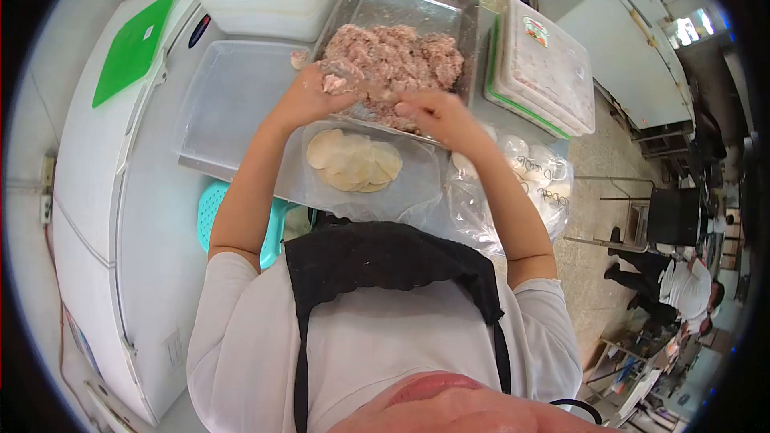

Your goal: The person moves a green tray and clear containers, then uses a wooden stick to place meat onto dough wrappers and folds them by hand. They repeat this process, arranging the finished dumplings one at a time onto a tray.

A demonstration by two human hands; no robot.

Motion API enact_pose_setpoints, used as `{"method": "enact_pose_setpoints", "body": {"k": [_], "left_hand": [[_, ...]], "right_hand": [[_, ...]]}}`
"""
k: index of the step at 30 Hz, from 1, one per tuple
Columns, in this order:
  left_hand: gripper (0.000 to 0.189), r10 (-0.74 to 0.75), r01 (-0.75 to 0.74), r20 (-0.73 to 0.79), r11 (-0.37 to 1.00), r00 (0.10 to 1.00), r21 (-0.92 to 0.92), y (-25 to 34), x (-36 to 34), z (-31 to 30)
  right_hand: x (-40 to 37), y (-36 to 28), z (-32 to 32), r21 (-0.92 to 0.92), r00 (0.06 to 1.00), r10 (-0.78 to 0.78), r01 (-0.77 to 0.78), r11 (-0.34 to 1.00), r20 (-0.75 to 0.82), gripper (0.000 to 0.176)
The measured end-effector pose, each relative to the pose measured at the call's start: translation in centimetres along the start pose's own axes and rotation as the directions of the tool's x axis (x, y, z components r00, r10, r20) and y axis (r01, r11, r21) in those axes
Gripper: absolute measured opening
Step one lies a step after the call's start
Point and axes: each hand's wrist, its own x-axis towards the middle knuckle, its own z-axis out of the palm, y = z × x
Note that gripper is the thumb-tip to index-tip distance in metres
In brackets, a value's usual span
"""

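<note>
Head view, looking down over the person's own chest and black apron (385, 261). Both bare forearms reach forward to the near edge of a rectangular, shiny metal tray (377, 0) that is about half filled with pink minced meat (393, 56).

The left hand (313, 96) is cupped and closed around a small pale piece topped with pink filling (333, 82), held just above the near left corner of the meat. The right hand (437, 112) lies just beside it, over the near rim of the tray, with its fingers curled inward. Whether it holds anything cannot be told.

Directly below the hands, a loose pile of round, pale dough wrappers (353, 160) rests on a clear plastic bag (417, 192) spread on the tabletop (152, 216). To the right, a second clear bag with printed writing (525, 172) holds more round wrappers.

Left of the metal tray lies a shallow, translucent plastic tray (233, 104), with a small pale lump (299, 58) at its far right corner. Right of the metal tray stands a stack of lidded plastic boxes with green rims (545, 64). A green cutting board (132, 48) lies at the far left, on a white surface. A teal perforated plastic item (210, 212) shows under the left forearm.

Another person in white (686, 289) bends over, well apart, at the lower right.
</note>
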Motion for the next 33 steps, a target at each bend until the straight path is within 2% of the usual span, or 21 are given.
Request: {"method": "enact_pose_setpoints", "body": {"k": [1,3,5,6,8,9,11,15,16,17,18,19,20,21,24,25,27,30,31,32,33], "left_hand": [[0.032,-0.045,0.05,0.091,0.998,0.995,-0.048,0.2,0.5,0.1],[0.028,-0.07,0.088,0.181,0.992,0.981,-0.094,0.4,1.4,0.5],[0.029,-0.038,0.017,0.275,0.997,0.961,0.077,0.7,1.6,1.3],[0.029,-0.027,0.006,0.28,0.997,0.96,0.077,1.1,1.6,1.5],[0.034,-0.33,0.323,0.303,0.943,0.894,0.076,1.9,1.7,1.9],[0.034,-0.321,0.313,0.298,0.947,0.899,0.074,2.2,1.9,2.2],[0.04,-0.229,0.249,0.222,0.966,0.948,-0.067,2.5,1.7,3.1],[0.047,-0.228,0.222,0.107,0.973,0.968,0.06,1.8,0.7,4.5],[0.048,-0.267,0.261,0.191,0.964,0.944,0.057,1.7,1.1,4.5],[0.05,-0.304,0.3,0.276,0.952,0.912,0.058,1.6,1.4,4.5],[0.05,-0.306,0.302,0.272,0.951,0.912,0.059,1.2,1.3,4.8],[0.05,-0.43,0.444,0.206,0.896,0.879,-0.023,0.4,1.1,5.3],[0.05,-0.55,0.567,0.15,0.816,0.822,-0.115,-0.4,0.9,5.7],[0.05,-0.552,0.568,0.143,0.815,0.821,-0.117,-1.3,0.8,5.9],[0.05,-0.508,0.538,0.197,0.829,0.839,-0.154,-2.4,0.4,6.1],[0.048,-0.487,0.506,0.172,0.858,0.856,-0.086,-1.7,0.3,5.9],[0.046,-0.465,0.472,0.14,0.881,0.874,-0.019,0.3,0.3,4.8],[0.036,-0.452,0.467,0.157,0.88,0.878,-0.082,2.4,-0.3,3.9],[0.04,-0.17,0.17,-0.004,0.985,0.985,0.004,1.7,-0.2,4.0],[0.043,0.145,-0.126,-0.136,0.982,0.98,0.138,1.1,-0.2,4.0],[0.043,0.134,-0.114,-0.145,0.984,0.98,0.14,1.3,-0.3,3.8]], "right_hand": [[-0.5,0.5,0.4,-0.049,0.994,-0.104,0.103,0.993,-0.017,0.033],[-1.0,1.0,-0.6,-0.096,0.997,-0.077,0.075,0.993,-0.022,0.033],[-1.5,1.2,-2.5,-0.185,0.99,0.087,-0.066,0.981,0.109,0.03],[-1.7,1.4,-3.6,-0.189,0.991,0.088,-0.068,0.98,0.098,0.03],[-1.7,2.0,-5.8,-0.386,0.989,0.122,-0.08,0.919,0.087,0.027],[-1.9,2.2,-5.9,-0.393,0.99,0.116,-0.075,0.916,0.082,0.027],[-3.2,2.7,-4.1,-0.226,0.997,-0.024,0.039,0.973,0.069,0.027],[-3.6,4.5,-3.1,-0.119,0.996,0.027,-0.017,0.993,0.082,0.028],[-3.6,4.5,-3.7,-0.12,0.996,0.023,-0.013,0.993,0.088,0.028],[-3.6,4.4,-4.5,-0.298,0.998,0.04,-0.022,0.954,0.054,0.027],[-3.7,4.0,-5.0,-0.465,0.999,0.049,-0.035,0.885,0.017,0.026],[-3.9,3.6,-4.6,-0.465,0.999,0.043,-0.028,0.885,0.022,0.026],[-4.3,2.9,-3.4,-0.5,0.994,-0.065,0.015,0.866,-0.083,0.025],[-4.4,2.5,-2.6,-0.536,0.967,-0.175,0.051,0.843,-0.183,0.024],[-3.4,6.8,-0.1,-0.54,0.981,-0.153,0.064,0.839,-0.122,0.022],[-3.4,7.4,-0.6,-0.537,0.981,-0.148,0.06,0.841,-0.122,0.022],[-3.4,8.4,-2.5,-0.765,0.988,0.148,-0.123,0.633,-0.037,0.023],[-4.6,6.5,-4.5,-0.686,0.99,0.134,-0.128,0.716,-0.045,0.023],[-4.8,5.3,-5.1,-0.632,0.994,0.089,-0.112,0.767,-0.068,0.024],[-4.9,3.9,-5.7,-0.631,0.994,0.089,-0.105,0.769,-0.057,0.024],[-4.8,1.5,-6.3,-0.484,0.987,0.135,-0.163,0.86,-0.092,0.025]]}}
